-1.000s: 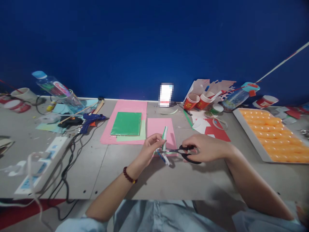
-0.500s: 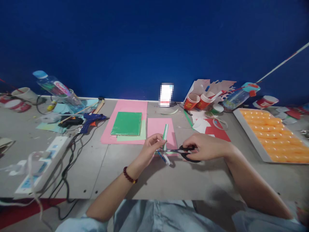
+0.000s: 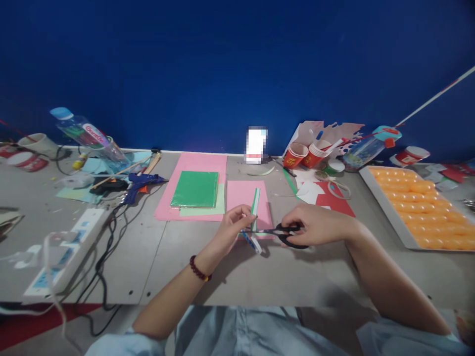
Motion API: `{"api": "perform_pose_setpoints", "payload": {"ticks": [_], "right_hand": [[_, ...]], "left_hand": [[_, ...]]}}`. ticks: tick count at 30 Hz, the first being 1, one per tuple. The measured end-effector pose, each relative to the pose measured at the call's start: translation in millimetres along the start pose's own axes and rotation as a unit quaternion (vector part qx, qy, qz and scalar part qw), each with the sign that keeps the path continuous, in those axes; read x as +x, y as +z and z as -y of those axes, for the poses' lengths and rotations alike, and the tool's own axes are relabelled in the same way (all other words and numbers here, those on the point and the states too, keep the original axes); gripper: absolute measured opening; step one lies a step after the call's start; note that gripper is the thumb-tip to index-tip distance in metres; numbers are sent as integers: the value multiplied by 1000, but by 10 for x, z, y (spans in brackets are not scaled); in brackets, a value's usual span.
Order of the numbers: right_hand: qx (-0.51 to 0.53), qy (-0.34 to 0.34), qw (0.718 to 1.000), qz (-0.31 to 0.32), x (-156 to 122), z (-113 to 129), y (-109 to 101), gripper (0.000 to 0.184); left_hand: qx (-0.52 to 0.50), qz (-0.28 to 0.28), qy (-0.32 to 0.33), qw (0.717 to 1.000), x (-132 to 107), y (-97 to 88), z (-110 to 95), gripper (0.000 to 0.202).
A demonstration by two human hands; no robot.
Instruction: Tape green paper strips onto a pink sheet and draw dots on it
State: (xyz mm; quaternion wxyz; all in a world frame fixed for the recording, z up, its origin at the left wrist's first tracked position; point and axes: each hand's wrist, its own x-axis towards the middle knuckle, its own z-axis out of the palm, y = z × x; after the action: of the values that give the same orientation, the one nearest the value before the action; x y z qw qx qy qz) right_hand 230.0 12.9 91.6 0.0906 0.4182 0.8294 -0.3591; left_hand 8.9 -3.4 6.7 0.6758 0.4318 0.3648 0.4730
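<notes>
My left hand [image 3: 234, 225] pinches a narrow green and white paper strip [image 3: 256, 201] that stands up from my fingertips. A blue and white piece [image 3: 254, 243] hangs below the same fingers; its kind is unclear. From the right, my right hand [image 3: 309, 225] grips black-handled scissors [image 3: 282, 232] with fingers in the loops. The blades point left and lie across the strip close to my left fingertips. Just beyond lies a pink paper sheet [image 3: 241, 190] on the table.
Green paper in a packet [image 3: 195, 189] lies on larger pink paper [image 3: 166, 207]. Farther left are a blue glue gun [image 3: 139, 185], cables and a power strip [image 3: 70, 252]. Red paper cups [image 3: 295, 155] stand at the back. On the right sits a tray of orange balls [image 3: 419, 207].
Almost nothing differs. The upright strip has tilted slightly to the right, while both hands and the scissors stay in place.
</notes>
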Motion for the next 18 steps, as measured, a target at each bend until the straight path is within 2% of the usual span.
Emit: {"api": "perform_pose_setpoints", "payload": {"ticks": [18], "right_hand": [[13,4,1000,-4,-10,3,8,19]], "left_hand": [[4,7,1,1000,3,-4,7,32]]}}
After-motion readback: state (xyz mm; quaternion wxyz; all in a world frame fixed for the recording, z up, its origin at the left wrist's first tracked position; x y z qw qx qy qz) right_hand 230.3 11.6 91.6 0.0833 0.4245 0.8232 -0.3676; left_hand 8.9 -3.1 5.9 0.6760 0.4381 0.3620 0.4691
